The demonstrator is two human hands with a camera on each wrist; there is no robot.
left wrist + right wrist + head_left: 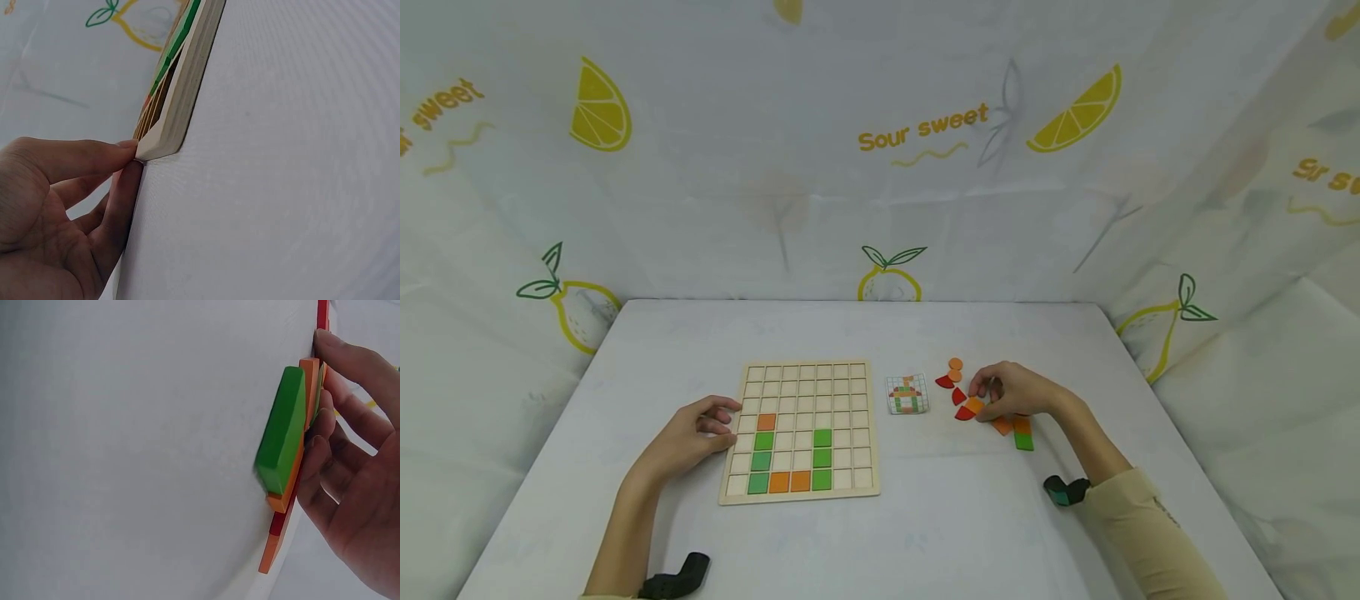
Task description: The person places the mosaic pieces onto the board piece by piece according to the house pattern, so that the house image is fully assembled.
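A wooden grid board [801, 375] lies on the table, with several green and orange square tiles in its lower cells. My left hand [696, 432] is at the board's left side, thumb and fingertips touching its edge. In the left wrist view the left hand [69, 194] meets the board's corner [169, 131]. Right of the board, my right hand [1018, 390] has thumb and index finger on either side of an orange tile [974, 403]. Under its palm lie orange tiles and a green tile [1024, 442]. The right wrist view shows this green tile [284, 431] beside the right hand [356, 469].
A small pattern card [907, 394] lies between board and loose tiles. Red wedge tiles [958, 396] and orange round tiles [955, 364] lie near the right hand. Black wrist devices [677, 577] show below each hand. A printed white curtain [737, 183] hangs behind the table.
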